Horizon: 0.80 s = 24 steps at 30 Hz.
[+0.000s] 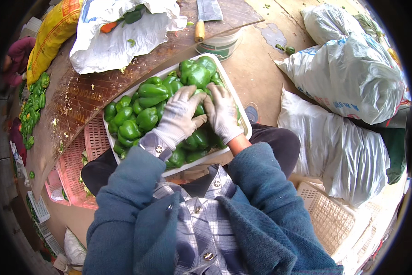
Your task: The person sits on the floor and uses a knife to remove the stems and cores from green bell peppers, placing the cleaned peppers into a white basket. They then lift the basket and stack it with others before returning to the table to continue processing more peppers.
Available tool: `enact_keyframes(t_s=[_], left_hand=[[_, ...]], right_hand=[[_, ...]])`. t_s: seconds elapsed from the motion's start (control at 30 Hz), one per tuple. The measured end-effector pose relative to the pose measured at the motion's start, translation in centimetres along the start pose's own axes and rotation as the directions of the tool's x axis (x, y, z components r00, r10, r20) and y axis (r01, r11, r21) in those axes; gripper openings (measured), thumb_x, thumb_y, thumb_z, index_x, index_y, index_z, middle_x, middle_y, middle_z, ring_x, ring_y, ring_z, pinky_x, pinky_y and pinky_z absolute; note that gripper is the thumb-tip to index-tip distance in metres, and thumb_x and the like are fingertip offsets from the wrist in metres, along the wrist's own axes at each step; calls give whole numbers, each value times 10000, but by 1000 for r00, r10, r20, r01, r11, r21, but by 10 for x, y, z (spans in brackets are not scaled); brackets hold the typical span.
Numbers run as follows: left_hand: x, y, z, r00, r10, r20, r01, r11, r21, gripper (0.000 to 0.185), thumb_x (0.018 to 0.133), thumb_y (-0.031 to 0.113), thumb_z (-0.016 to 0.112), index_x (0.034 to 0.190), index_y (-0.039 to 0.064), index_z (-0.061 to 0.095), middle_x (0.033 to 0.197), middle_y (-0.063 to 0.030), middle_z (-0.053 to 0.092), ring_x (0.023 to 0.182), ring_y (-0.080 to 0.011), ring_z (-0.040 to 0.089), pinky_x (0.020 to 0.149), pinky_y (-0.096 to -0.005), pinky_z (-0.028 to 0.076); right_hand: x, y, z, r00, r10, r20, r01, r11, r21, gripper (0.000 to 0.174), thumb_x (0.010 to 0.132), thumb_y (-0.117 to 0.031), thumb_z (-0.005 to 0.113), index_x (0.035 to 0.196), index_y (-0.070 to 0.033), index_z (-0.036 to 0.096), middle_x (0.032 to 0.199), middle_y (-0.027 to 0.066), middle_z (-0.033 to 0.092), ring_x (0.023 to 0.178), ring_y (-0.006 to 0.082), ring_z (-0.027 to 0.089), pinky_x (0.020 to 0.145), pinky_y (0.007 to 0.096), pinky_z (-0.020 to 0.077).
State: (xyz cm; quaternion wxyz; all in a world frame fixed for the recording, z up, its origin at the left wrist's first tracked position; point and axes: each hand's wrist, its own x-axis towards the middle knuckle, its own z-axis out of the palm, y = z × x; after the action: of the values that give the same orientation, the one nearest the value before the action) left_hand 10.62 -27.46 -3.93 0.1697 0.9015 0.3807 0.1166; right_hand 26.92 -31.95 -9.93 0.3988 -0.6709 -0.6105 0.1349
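A white plastic crate (244,118) heaped with green bell peppers (152,94) stands tilted before me, between my knees. My left hand (180,117), in a pale work glove, lies on the peppers near the middle of the heap, thumb apart from the fingers. Beside it, my right hand (222,113), gloved too, rests on peppers close to the crate's right side. The fingertips of both hands nearly meet around a pepper that is partly hidden. No pepper is lifted from the heap. Large peppers (197,73) sit just beyond my fingers.
A cleaver (206,17) lies on the brown board (78,96) near an opened white sack (113,51). A bucket (223,44) stands under its edge. Pink crates (73,168) are at left, stuffed white sacks (333,137) and a beige crate (326,213) at right. Another person (17,60) is far left.
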Motion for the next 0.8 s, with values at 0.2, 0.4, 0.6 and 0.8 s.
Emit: enact_keyframes(t_s=[0.2, 0.4, 0.6, 0.8], left_hand=[[-4, 2, 14, 988, -146, -48, 144, 989, -30, 588, 834, 362, 766, 1320, 76, 599, 1435, -205, 510, 1328, -386, 481, 1114, -454, 401], [-59, -48, -39, 902, -153, -403, 1, 936, -353, 588, 838, 250, 821, 1349, 88, 579, 1340, -132, 606, 1266, -288, 556, 1102, -429, 447], [-247, -161, -24, 168, -920, -355, -109, 340, -934, 357, 1039, 258, 504, 1332, 74, 589, 1236, -126, 646, 1135, -238, 636, 1006, -307, 514], [-258, -185, 68, 293, -903, -314, 776, 416, -473, 630, 998, 589, 484, 1370, 84, 554, 1294, -245, 630, 1221, -442, 573, 1014, -456, 470]], right_hand=[[6, 7, 20, 998, -42, 52, 44, 998, -53, 415, 964, -276, 548, 1345, -112, 562, 1262, 151, 595, 1218, 368, 522, 1018, 499, 422], [25, 21, 11, 995, 91, -30, -89, 995, 52, 604, 931, -411, 658, 1391, -43, 525, 1385, 264, 509, 1247, 446, 496, 1060, 516, 402], [57, 27, 27, 958, 10, 286, 35, 988, -150, 680, 940, -614, 519, 1458, -174, 495, 1428, 240, 501, 1323, 432, 470, 1080, 528, 381], [70, 84, 7, 944, -139, 299, 163, 985, -55, 498, 980, -442, 563, 1372, -135, 582, 1376, 249, 539, 1249, 435, 516, 1039, 475, 440]])
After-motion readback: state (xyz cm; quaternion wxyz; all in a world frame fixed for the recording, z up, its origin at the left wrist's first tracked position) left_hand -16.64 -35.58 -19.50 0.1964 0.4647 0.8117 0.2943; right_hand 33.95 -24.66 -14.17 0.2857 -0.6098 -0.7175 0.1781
